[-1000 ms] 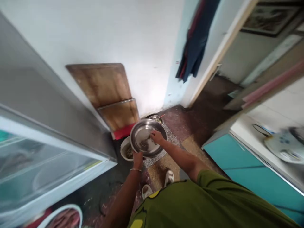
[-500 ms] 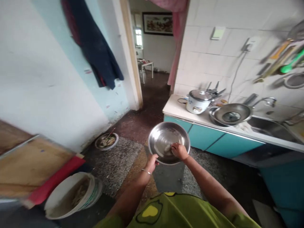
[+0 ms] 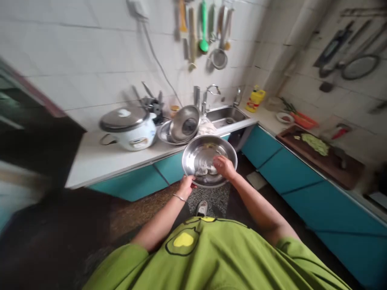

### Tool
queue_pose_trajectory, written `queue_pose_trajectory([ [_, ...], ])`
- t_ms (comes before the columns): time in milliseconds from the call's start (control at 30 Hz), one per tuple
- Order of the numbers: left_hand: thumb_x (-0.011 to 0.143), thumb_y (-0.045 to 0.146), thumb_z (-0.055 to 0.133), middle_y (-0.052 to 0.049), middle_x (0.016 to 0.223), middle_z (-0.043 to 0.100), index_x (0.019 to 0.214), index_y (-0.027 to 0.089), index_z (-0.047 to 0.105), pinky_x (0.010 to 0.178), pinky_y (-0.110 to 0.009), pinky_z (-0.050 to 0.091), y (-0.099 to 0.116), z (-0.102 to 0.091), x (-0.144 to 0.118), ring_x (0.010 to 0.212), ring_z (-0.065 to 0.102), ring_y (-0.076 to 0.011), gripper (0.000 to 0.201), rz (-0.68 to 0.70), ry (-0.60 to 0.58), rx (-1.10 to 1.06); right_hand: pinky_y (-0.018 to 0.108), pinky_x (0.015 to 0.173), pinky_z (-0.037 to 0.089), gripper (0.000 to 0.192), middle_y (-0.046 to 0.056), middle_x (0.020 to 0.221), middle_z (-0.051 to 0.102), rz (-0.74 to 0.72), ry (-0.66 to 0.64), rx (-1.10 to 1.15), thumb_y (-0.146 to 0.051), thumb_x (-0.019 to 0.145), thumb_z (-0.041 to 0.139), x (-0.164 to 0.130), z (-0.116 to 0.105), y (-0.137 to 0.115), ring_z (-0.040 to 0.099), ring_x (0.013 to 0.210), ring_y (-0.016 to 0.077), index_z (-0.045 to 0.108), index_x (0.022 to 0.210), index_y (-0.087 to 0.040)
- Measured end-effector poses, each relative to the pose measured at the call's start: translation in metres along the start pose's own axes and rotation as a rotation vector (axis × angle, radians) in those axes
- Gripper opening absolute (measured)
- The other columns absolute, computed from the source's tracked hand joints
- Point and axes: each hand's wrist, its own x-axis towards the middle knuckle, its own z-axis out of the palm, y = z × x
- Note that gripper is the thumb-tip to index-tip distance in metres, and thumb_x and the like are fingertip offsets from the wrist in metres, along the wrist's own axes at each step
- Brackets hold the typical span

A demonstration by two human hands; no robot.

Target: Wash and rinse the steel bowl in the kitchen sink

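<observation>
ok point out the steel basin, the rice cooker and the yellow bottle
steel basin (image 3: 205,151): head view, on the bare inner wall near the far rim
rice cooker (image 3: 133,135): head view, on the white body below the lid
yellow bottle (image 3: 255,100): head view, on the middle of its body

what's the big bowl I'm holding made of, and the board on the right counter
The bowl in your left hand looks like polished stainless steel: silvery, with bright reflections. The board looks like dark wood, brown and matte, though blur leaves that open.

Soft daylight fills the tiled kitchen; motion blur smears the edges (worst toward nine o'clock), which bend outward; floor dim.
</observation>
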Motion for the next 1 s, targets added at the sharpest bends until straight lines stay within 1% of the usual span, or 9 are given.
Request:
queue_pose_trajectory([
  [133, 0.066, 0.006, 0.065, 0.001, 0.046, 0.053, 0.065, 0.017, 0.053, 0.033, -0.019, 0.036, 0.034, 0.111, 0.043, 0.035, 0.047, -0.012, 0.016, -0.062, -0.11, 0.076, 0.04, 0.095, 0.06, 0.032, 0.011, 0.1, 0.078, 0.209, 0.391, 0.046, -0.048, 0.096, 0.059, 0.023, -0.085, 0.083, 0.073, 0.096, 0.0238, 0.077, 0.095, -0.022],
  [200, 0.065, 0.005, 0.063, 0.001, 0.047, 0.053, 0.065, 0.017, 0.053, 0.033, -0.019, 0.036, 0.051, 0.159, 0.062, 0.036, 0.048, -0.0123, 0.015, -0.084, -0.14, 0.096, 0.039, 0.087, 0.062, 0.041, 0.01, 0.094, 0.078, 0.339, 0.554, 0.095, -0.058, 0.093, 0.06, 0.029, -0.126, 0.122, 0.073, 0.089, 0.0231, 0.077, 0.095, -0.02],
  [267, 0.063, 0.004, 0.061, 0.0, 0.048, 0.053, 0.065, 0.016, 0.054, 0.033, -0.02, 0.036, 0.067, 0.203, 0.083, 0.037, 0.048, -0.0125, 0.013, -0.089, -0.163, 0.098, 0.037, 0.079, 0.062, 0.046, 0.008, 0.088, 0.077, 0.464, 0.668, 0.149, -0.063, 0.086, 0.065, 0.034, -0.163, 0.16, 0.073, 0.082, 0.022, 0.076, 0.096, -0.019],
  [400, 0.062, 0.003, 0.06, 0.001, 0.051, 0.054, 0.068, 0.015, 0.055, 0.035, -0.02, 0.038, 0.094, 0.284, 0.13, 0.039, 0.049, -0.0113, 0.014, -0.069, -0.153, 0.087, 0.032, 0.065, 0.06, 0.047, 0.007, 0.081, 0.076, 0.62, 0.83, 0.266, -0.063, 0.074, 0.073, 0.047, -0.214, 0.239, 0.072, 0.073, 0.0194, 0.074, 0.089, -0.018],
  [533, 0.063, 0.002, 0.06, 0.003, 0.054, 0.054, 0.075, 0.015, 0.057, 0.038, -0.02, 0.038, 0.117, 0.353, 0.172, 0.038, 0.048, -0.01, 0.018, 0.0, -0.06, 0.057, 0.026, 0.057, 0.056, 0.041, 0.005, 0.076, 0.074, 0.695, 0.838, 0.379, -0.056, 0.069, 0.075, 0.087, -0.244, 0.316, 0.07, 0.066, 0.0161, 0.072, 0.084, -0.018],
  [633, 0.066, 0.001, 0.059, 0.003, 0.055, 0.054, 0.082, 0.014, 0.059, 0.037, -0.022, 0.037, 0.135, 0.392, 0.195, 0.037, 0.048, -0.011, 0.02, 0.052, 0.033, 0.035, 0.026, 0.057, 0.056, 0.041, 0.005, 0.075, 0.073, 0.7, 0.723, 0.418, -0.055, 0.069, 0.074, 0.138, -0.259, 0.362, 0.069, 0.066, 0.0157, 0.071, 0.083, -0.017],
  [733, 0.067, 0.001, 0.058, 0.003, 0.058, 0.057, 0.093, 0.012, 0.063, 0.039, -0.022, 0.037, 0.154, 0.419, 0.217, 0.038, 0.049, -0.0113, 0.029, 0.084, 0.11, 0.004, 0.026, 0.058, 0.057, 0.042, 0.005, 0.076, 0.073, 0.663, 0.581, 0.416, -0.057, 0.072, 0.073, 0.198, -0.268, 0.398, 0.071, 0.069, 0.0168, 0.07, 0.084, -0.017],
  [867, 0.066, 0.001, 0.061, 0.004, 0.061, 0.058, 0.106, 0.012, 0.064, 0.042, -0.021, 0.039, 0.176, 0.441, 0.259, 0.041, 0.05, -0.0104, 0.042, 0.093, 0.148, -0.054, 0.026, 0.057, 0.057, 0.045, 0.005, 0.076, 0.073, 0.638, 0.475, 0.418, -0.061, 0.073, 0.072, 0.269, -0.265, 0.435, 0.07, 0.07, 0.0173, 0.069, 0.084, -0.018],
  [1000, 0.067, 0.001, 0.064, 0.003, 0.063, 0.057, 0.098, 0.013, 0.064, 0.046, -0.02, 0.04, 0.193, 0.456, 0.317, 0.047, 0.052, -0.0099, 0.033, 0.045, 0.141, -0.108, 0.025, 0.057, 0.056, 0.044, 0.005, 0.074, 0.072, 0.642, 0.458, 0.414, -0.061, 0.074, 0.072, 0.326, -0.251, 0.464, 0.069, 0.069, 0.017, 0.069, 0.082, -0.018],
])
